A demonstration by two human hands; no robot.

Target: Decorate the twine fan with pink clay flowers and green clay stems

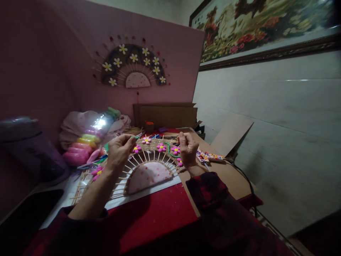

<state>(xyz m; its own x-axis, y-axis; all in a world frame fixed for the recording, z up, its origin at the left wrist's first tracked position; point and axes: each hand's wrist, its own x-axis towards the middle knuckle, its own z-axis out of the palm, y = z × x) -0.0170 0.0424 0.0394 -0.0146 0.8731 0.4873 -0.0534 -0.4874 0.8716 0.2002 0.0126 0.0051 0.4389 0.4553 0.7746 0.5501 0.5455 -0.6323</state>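
Observation:
My left hand (119, 151) is closed in a pinch over the left part of a half-round fan (150, 147) made of thin sticks and twine. A small green strip of soft clay (136, 137) shows at its fingertips. My right hand (188, 146) is curled shut above the fan's right side; what its fingers hold, if anything, is hidden. Pink clay flowers (161, 147) with yellow centres decorate the fan's band. A wavy green strip (168, 149) lies on the band near my right hand. The fan's inner half-circle (149, 176) is pale with pink dots.
Bagged coloured clay (84, 145) sits at the left, near a large container (29, 149). A similar fan with white flowers (133, 65) stands against the pink board. Behind are a cardboard box (165, 115) and loose sticks. A patterned glue gun (210, 156) with a cable lies right.

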